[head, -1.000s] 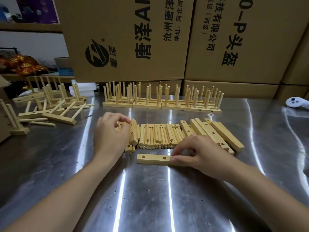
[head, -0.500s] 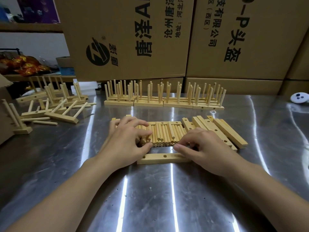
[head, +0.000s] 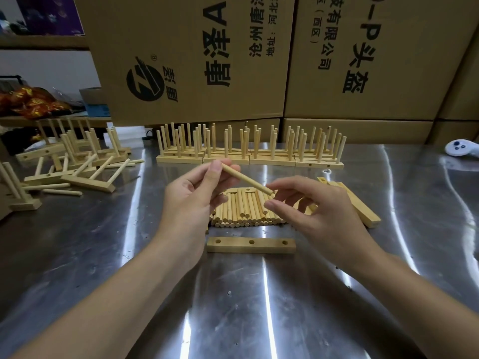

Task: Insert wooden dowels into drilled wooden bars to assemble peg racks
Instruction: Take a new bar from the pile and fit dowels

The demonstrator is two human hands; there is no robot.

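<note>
- Whereas both hands were down at the heap a moment ago, the table [head: 77,255] now shows: finished racks [head: 248,156], rowed at the back.
- Loose dowels [head: 243,208]: heap, mid-table.
- Bar [head: 251,245]: flat, three holes empty, just before the heap.
- Left hand [head: 191,200]: raised, pinching one dowel.
- Right hand [head: 318,211]: loosely curved, gripping nothing, fingertip by the dowel's free end.
- Dowel [head: 246,178]: lifted clear, tilted; insertion likely next.

Drilled bar [head: 251,245] lies before dowel pile [head: 246,208]; finished racks [head: 248,154] behind
</note>
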